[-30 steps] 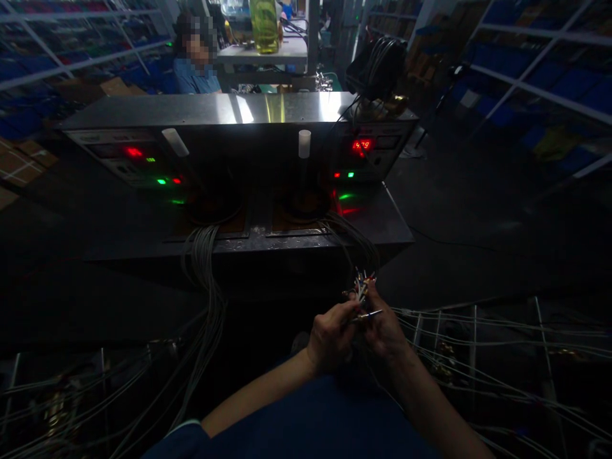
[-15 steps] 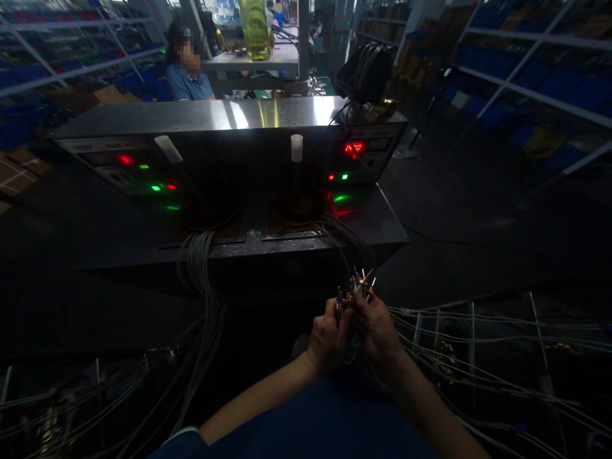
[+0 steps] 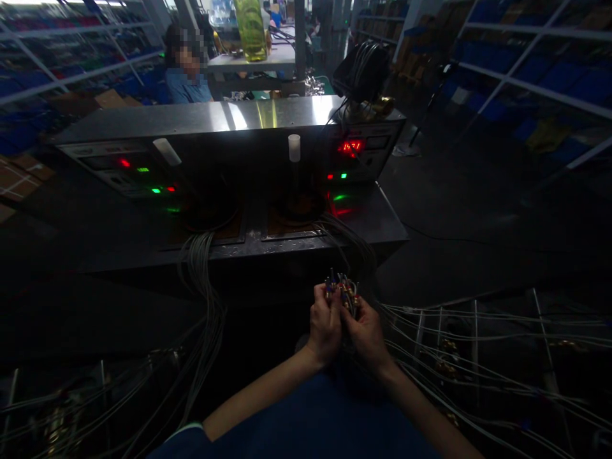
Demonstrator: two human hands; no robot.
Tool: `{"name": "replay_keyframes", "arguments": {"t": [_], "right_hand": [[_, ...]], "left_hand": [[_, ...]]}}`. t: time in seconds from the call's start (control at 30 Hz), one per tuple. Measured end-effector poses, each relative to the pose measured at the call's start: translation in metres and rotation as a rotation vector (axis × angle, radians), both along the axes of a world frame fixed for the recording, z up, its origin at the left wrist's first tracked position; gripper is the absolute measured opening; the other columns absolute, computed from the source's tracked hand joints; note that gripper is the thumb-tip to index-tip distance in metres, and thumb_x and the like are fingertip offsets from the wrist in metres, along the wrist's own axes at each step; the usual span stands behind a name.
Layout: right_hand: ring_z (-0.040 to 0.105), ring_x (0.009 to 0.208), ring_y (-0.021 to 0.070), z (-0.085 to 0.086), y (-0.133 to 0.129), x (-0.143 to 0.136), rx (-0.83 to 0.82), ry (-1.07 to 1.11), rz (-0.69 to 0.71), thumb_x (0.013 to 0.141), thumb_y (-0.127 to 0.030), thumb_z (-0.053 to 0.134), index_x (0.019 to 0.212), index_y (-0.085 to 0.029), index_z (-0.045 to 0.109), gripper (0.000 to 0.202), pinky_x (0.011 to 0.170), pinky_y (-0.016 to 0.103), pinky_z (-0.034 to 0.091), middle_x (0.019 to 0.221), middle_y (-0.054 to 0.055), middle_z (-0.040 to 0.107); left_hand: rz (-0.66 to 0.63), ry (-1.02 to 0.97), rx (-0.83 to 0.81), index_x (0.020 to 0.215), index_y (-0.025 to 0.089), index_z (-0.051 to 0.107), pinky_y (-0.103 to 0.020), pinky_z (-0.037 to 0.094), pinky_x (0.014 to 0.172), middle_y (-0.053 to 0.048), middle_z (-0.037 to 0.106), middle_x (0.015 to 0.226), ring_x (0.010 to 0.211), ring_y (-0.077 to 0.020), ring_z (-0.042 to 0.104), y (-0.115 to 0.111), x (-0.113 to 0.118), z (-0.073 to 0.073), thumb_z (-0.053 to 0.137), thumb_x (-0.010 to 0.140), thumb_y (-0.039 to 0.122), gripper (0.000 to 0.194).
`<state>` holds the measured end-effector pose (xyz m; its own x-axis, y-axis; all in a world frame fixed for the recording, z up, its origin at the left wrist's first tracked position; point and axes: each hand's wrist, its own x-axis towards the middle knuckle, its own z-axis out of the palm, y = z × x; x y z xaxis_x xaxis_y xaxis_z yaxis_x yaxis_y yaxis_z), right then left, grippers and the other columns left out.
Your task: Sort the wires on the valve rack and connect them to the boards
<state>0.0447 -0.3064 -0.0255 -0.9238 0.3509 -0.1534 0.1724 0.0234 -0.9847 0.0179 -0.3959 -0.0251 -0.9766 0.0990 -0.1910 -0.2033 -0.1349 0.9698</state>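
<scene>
Leads, one bunch, tips upward, red and blue marks: between the two hands, below the bench's front edge. Left hand: fingers curled, pinching the bunch's left side. Right hand: thumb and fingers pinching its right side. Cables: grey, draped over the edge, left. Display: lit red, beyond

Looks like a compact bunch of metal-tipped wire ends, thin and pale, with brass-coloured fittings and small touches of red and blue. Lies slightly right of and below the middle of the frame. Points mostly upward, unevenly fanned. Is pressed between left grip and right grip, partly hidden. Too dark to count.
</scene>
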Motion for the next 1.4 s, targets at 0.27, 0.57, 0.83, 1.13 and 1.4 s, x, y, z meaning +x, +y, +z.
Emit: {"name": "replay_keyframes", "arguments": {"t": [0.27,0.57,0.83,1.13,1.4], "right_hand": [[0.063,0.092,0.0241,-0.014,0.002,0.006,0.18,0.003,0.104,0.081,-0.042,0.053,0.104,-0.016,0.058,0.035,0.082,0.035,0.048,0.1,0.01,0.067],[0.053,0.065,0.0138,0.004,0.006,0.02,0.285,0.071,0.438,0.087,-0.038,0.045,0.087,-0.018,0.055,0.022,0.06,0.023,0.042,0.075,0.003,0.059],[0.046,0.066,0.0121,0.019,0.003,0.029,0.1,-0.019,0.657,0.09,-0.036,0.044,0.1,-0.017,0.058,0.025,0.06,0.021,0.038,0.078,0.001,0.056],[0.05,0.061,0.0116,0.014,0.014,0.032,0.205,0.041,0.383,0.088,-0.042,0.048,0.101,-0.02,0.064,0.031,0.057,0.023,0.043,0.091,0.005,0.059],[0.04,0.044,0.0063,0.03,0.01,-0.005,-0.376,-0.03,-0.096,0.064,-0.053,0.073,0.099,-0.017,0.065,0.051,0.04,0.018,0.036,0.058,-0.005,0.047]], "left_hand": [[0.133,-0.359,0.482,0.08,0.012,0.058,-0.031,0.05,0.071,-0.006,0.067,0.074,0.07,-0.019,0.065,0.02,-0.002,-0.018,0.072,0.065,0.043,0.037],[0.011,-0.634,0.627,0.086,0.013,0.048,-0.034,0.054,0.067,-0.013,0.068,0.075,0.072,-0.0225,0.069,0.003,-0.029,0.002,0.043,0.089,0.023,0.011],[-0.124,-0.696,0.696,0.08,0.014,0.046,-0.032,0.055,0.063,-0.016,0.066,0.093,0.077,-0.0236,0.069,-0.003,-0.042,0.003,0.05,0.087,0.035,0.023],[-0.042,-0.446,0.669,0.09,0.013,0.054,-0.012,0.022,0.034,0.005,0.057,0.057,0.034,0.0003,0.032,-0.01,-0.054,-0.005,0.072,0.067,0.025,0.032],[-0.225,-0.233,0.484,0.079,0.013,0.058,-0.02,0.044,0.057,0.0,0.062,0.066,0.055,-0.0079,0.055,0.009,-0.02,-0.007,0.076,0.06,0.046,0.042]]}}
